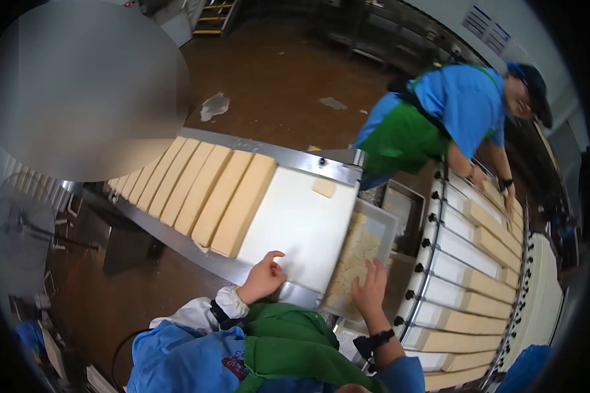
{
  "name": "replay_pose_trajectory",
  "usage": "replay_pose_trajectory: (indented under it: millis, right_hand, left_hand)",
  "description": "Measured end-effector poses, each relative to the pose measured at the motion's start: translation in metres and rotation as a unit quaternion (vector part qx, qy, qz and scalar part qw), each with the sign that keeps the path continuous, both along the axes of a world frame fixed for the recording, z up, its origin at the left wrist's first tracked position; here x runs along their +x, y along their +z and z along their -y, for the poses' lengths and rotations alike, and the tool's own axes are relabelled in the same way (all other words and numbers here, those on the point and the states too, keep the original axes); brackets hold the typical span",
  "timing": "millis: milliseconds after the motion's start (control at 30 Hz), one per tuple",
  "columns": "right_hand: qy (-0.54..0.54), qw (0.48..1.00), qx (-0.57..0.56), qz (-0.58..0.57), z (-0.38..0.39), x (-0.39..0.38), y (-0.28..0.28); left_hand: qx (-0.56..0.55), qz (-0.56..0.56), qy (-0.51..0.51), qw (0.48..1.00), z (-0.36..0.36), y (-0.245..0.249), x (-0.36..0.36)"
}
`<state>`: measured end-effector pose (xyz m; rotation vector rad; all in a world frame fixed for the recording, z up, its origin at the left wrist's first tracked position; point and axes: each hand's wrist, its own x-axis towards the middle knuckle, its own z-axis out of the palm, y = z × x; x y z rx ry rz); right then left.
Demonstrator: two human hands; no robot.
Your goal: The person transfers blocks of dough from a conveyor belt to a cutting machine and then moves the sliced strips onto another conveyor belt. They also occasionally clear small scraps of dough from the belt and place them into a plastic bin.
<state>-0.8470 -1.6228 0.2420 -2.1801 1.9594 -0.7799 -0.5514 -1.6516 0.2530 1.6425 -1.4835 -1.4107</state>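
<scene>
My left hand (pixel 262 279) is over the near edge of the white conveyor belt (pixel 298 223), its fingers apart and curved, with nothing in them. Just left of it, long pale slabs (pixel 242 206) lie side by side on the belt. A small pale piece (pixel 324 188) rests near the belt's far right end. My right hand (pixel 370 288) is raised with spread fingers above the near part of a grey tray (pixel 381 226), which holds flat pale scraps (pixel 357 252). That hand holds nothing.
On the right, a second conveyor with metal crossbars (pixel 439 262) carries more pale slabs (pixel 472 321). A co-worker (pixel 446 118) in blue and green leans over its far end, both hands at the slabs. A fan (pixel 23 219) stands at left.
</scene>
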Motion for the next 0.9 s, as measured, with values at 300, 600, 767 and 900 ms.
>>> replay_pose_trajectory:
  millis: [300,600,767,900]
  right_hand:
    - [0.208,0.976,0.046,0.052,0.225,0.212,-0.037]
    - [0.121,0.990,0.007,-0.066,0.283,0.286,-0.100]
    - [0.072,0.984,0.112,-0.116,0.313,0.302,-0.062]
    - [0.016,0.974,0.160,-0.160,0.331,0.310,-0.057]
  left_hand:
    - [0.068,0.060,0.178,0.980,0.001,-0.080,0.125]
    - [0.159,-0.141,0.138,0.967,0.014,-0.077,0.157]
    - [0.248,-0.242,0.151,0.926,0.031,-0.053,0.157]
    - [0.271,-0.247,0.158,0.917,0.041,-0.064,0.154]
